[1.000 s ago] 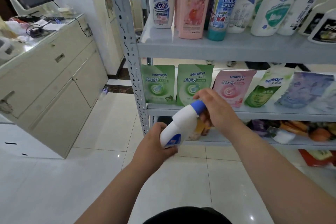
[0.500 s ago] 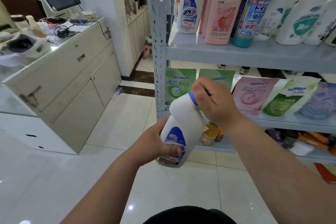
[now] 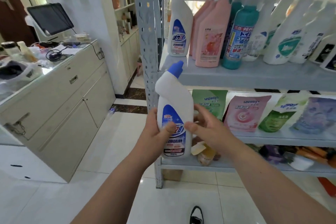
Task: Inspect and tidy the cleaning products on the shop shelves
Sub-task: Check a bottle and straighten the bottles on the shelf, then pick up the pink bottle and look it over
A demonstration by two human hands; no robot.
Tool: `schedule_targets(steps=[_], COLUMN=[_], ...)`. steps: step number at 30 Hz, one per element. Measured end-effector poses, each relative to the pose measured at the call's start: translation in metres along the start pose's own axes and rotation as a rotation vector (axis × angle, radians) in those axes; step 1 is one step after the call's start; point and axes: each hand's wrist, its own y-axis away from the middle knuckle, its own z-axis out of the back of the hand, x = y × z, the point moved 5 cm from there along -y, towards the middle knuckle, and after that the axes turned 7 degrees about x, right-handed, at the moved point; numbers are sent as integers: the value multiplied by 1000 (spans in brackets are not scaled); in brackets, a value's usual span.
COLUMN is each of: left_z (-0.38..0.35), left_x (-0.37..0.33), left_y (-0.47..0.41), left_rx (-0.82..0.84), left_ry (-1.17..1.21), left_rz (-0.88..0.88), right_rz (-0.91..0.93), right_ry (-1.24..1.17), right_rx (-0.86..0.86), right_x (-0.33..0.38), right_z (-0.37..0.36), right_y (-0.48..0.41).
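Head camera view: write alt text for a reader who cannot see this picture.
A person's left hand holds a white toilet-cleaner bottle with a blue cap upright before a grey shop rack, the open right hand at its side. A matching bottle stands on the upper shelf beside pink bottles and a teal bottle; Seaways refill pouches line the shelf below.

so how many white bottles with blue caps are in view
2. The first bottle is gripped in the left hand, in front of the shelf post; the second bottle stands at the left end of the upper shelf, beside the pink bottles. Others may hide behind it.
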Motion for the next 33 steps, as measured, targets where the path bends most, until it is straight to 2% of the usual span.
schedule_targets(steps=[3, 5, 9, 14, 17, 20, 22, 25, 28, 33], left_z=[-3, -12, -20, -12, -4, 3, 5, 8, 13, 16], left_x=[-25, -42, -65, -91, -106, -112, -111, -108, -104, -105], left_y=[-32, -51, -104, -170, -196, -220, -235, -252, -268, -283], left_rx=[-161, -180, -263, -383, -423, -455, -466, -489, -506, -536], left_ry=[-143, -199, -304, -307, -344, -398, -417, -424, -397, -428], left_rz=[-167, -241, -292, -342, -361, -318, -273, -232, -183, -170], right_rz=[43, 68, 130, 181, 267, 370, 421, 469, 492, 390], right_ry=[25, 52, -22, -37, 251, 644, 800, 895, 868, 883], right_rx=[-68, -112, -119, -70, -98, -279, -400, -491, -538, -457], right_x=[26, 41, 67, 91, 115, 152, 172, 189, 200, 196], right_z=[30, 49, 78, 110, 131, 158, 173, 189, 200, 201], right_y=[-18, -35, -67, -110, -125, -131, -134, -143, -153, -171])
